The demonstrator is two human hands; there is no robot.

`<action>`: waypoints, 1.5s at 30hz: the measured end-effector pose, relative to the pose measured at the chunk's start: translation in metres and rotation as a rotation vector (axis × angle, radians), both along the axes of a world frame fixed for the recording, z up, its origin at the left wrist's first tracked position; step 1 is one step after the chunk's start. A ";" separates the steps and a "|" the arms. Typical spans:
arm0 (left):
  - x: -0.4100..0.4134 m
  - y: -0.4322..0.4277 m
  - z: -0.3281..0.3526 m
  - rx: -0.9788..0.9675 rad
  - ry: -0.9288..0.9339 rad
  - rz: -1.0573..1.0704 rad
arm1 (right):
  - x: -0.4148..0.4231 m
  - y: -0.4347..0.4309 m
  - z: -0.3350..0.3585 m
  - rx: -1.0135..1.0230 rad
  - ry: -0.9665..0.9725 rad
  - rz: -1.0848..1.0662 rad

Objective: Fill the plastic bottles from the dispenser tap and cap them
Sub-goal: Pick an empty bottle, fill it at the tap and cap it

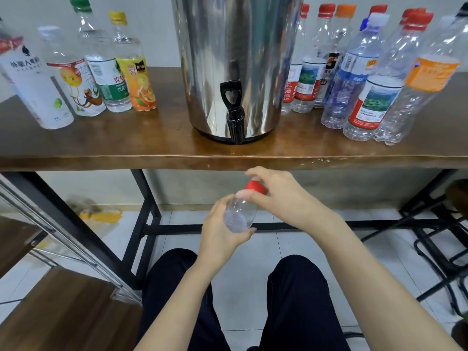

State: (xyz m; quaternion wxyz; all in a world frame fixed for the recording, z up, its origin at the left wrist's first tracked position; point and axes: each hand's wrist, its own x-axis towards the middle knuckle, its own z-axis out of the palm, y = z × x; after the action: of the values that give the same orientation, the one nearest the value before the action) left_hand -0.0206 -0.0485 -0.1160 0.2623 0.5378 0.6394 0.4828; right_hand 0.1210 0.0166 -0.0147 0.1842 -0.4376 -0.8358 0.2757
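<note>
The person is holding a small clear plastic bottle (pixel 240 214) in front of their lap, below the front edge of the wooden desk (pixel 126 145) and just under the black tap (pixel 234 115) of the steel dispenser (pixel 235 46). The left hand (pixel 222 231) is wrapping around the bottle's rounded body, while the right hand (pixel 281 196) is pinching the ribbed red cap (pixel 256 186) between thumb and fingertips.

The bottle is looking thin-walled and glossy, so it is probably light, easy to dent and slippery if wet. A grip low on the body is likely steadying it best while the cap is turning. How full it is cannot be told.

Labelled bottles are standing on the desk to the left (pixel 101 72) and right (pixel 354 84) of the polished cylindrical dispenser.
</note>
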 end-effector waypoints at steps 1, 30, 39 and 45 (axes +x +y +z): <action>0.000 0.001 0.001 -0.001 0.006 -0.004 | -0.002 0.000 0.001 0.034 -0.010 -0.017; -0.014 0.011 0.031 -0.029 -0.250 0.014 | 0.003 0.087 0.008 0.197 0.126 -0.441; -0.009 0.036 0.050 0.050 -0.111 0.042 | 0.002 0.072 0.026 0.402 0.341 -0.377; -0.003 0.041 0.044 0.123 -0.078 0.102 | -0.021 0.049 0.082 0.571 0.524 -0.080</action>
State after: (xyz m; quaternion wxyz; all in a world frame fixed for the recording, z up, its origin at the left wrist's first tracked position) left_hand -0.0234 -0.0076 -0.0720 0.2286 0.5004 0.6244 0.5545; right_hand 0.1000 0.0661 0.0668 0.5165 -0.3158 -0.7857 0.1273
